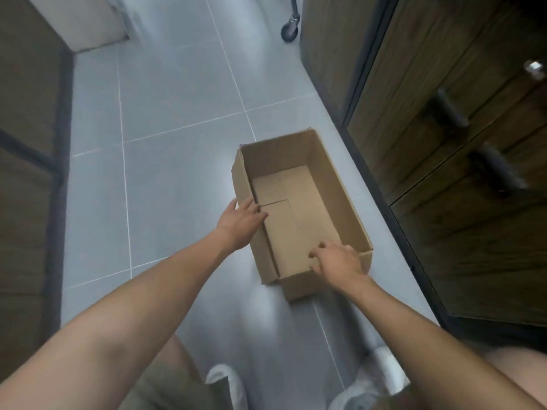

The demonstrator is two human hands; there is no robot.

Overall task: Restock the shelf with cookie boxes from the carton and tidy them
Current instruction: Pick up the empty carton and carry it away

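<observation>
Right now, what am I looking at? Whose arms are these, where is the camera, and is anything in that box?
There is no machine here. A person wears a camera on the head, so the single picture looks down along both bare arms. A brown carton sits on the grey tiled floor, beside a dark wooden cabinet. The carton is open and empty; no cookie boxes show in it. The left hand lies with fairly straight fingers on the carton's left wall. The right hand curls its fingers over the near edge. Nothing else is held.
</observation>
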